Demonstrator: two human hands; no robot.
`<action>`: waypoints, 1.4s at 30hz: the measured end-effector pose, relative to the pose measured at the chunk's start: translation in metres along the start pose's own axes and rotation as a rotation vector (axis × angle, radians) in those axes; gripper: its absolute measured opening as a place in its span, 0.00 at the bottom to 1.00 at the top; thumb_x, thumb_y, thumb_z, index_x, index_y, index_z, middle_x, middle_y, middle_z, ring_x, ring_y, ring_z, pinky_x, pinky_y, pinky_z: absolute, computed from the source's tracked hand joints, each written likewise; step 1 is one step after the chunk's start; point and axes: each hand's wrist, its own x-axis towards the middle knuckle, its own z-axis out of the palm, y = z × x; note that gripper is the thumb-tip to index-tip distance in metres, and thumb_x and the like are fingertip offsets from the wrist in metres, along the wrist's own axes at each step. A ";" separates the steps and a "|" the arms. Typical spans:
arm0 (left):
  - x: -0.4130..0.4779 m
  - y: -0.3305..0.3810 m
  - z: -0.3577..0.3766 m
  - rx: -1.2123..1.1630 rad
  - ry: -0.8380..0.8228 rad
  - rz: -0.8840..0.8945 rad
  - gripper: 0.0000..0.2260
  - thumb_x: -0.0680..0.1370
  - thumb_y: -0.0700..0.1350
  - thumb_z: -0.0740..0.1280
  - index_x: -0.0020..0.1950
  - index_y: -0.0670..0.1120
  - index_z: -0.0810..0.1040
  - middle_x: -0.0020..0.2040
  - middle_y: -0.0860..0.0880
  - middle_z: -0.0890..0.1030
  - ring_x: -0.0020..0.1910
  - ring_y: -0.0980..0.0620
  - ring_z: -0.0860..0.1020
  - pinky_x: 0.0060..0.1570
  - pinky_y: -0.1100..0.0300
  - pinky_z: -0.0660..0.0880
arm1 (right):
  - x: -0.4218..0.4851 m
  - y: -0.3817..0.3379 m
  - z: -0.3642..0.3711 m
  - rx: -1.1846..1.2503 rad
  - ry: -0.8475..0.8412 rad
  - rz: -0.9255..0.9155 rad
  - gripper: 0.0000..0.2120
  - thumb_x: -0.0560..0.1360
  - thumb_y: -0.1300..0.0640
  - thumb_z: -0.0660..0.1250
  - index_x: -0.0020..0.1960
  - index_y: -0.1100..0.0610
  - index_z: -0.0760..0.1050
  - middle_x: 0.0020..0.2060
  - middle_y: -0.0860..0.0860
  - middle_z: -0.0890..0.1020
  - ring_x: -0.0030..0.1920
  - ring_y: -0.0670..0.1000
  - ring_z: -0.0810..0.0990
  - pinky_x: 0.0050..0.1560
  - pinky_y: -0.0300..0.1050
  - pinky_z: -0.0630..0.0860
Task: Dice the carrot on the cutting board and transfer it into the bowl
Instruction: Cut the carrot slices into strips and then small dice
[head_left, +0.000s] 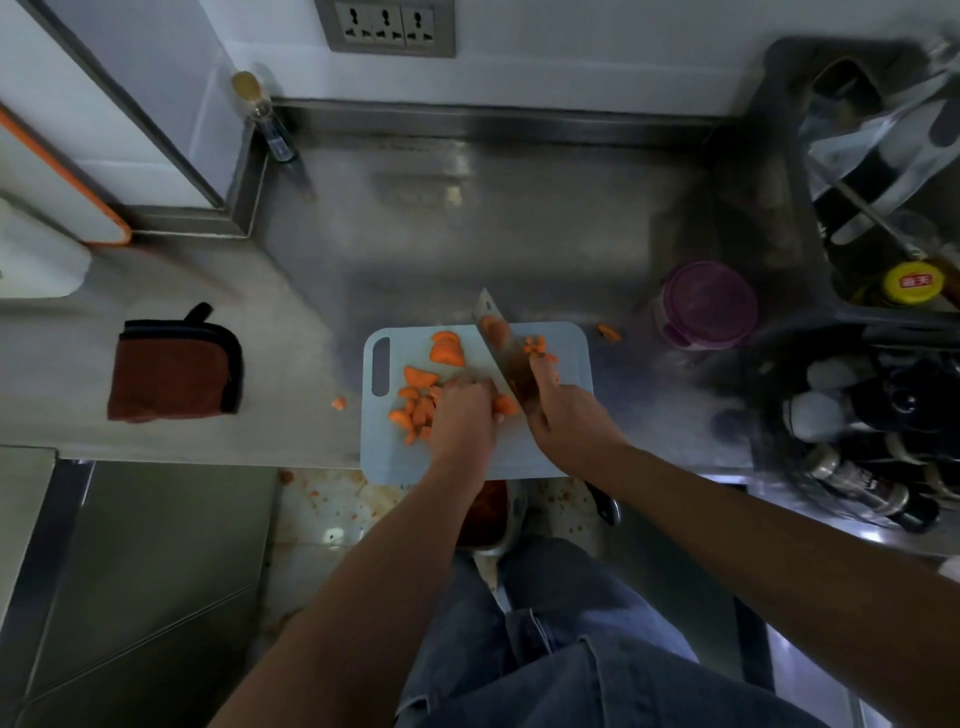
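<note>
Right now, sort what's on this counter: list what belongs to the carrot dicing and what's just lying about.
In the job: cutting board, carrot pieces, knife in the right hand, left hand holding pieces.
Lying about: red cloth, purple-lidded container, corked bottle, cluster of bottles.

Carrot pieces (447, 353) lie on the cutting board (569, 358); pot holder (174, 371) left of it, container (706, 306) right.

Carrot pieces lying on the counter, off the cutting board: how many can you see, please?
2: one carrot piece left of the cutting board, another past its far right corner. Others may be hidden.
</note>
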 end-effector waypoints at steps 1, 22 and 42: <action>-0.001 0.001 -0.001 -0.005 0.008 -0.006 0.04 0.77 0.43 0.68 0.50 0.47 0.81 0.49 0.48 0.81 0.50 0.50 0.77 0.53 0.57 0.74 | -0.002 0.000 0.000 -0.008 -0.012 -0.005 0.25 0.78 0.60 0.58 0.72 0.55 0.53 0.40 0.55 0.76 0.39 0.60 0.78 0.43 0.57 0.77; -0.007 0.005 -0.012 -0.040 0.001 -0.032 0.04 0.77 0.40 0.65 0.47 0.47 0.78 0.48 0.49 0.80 0.48 0.51 0.76 0.51 0.58 0.73 | -0.001 0.005 0.019 -0.007 0.005 -0.012 0.19 0.79 0.59 0.58 0.65 0.50 0.52 0.41 0.56 0.80 0.39 0.58 0.80 0.44 0.59 0.79; -0.006 0.010 -0.016 0.041 0.041 -0.047 0.09 0.79 0.37 0.60 0.50 0.43 0.80 0.51 0.45 0.80 0.58 0.48 0.73 0.57 0.58 0.70 | -0.002 0.006 0.035 -0.046 -0.058 -0.010 0.23 0.78 0.60 0.58 0.69 0.51 0.52 0.51 0.57 0.78 0.46 0.60 0.80 0.48 0.60 0.78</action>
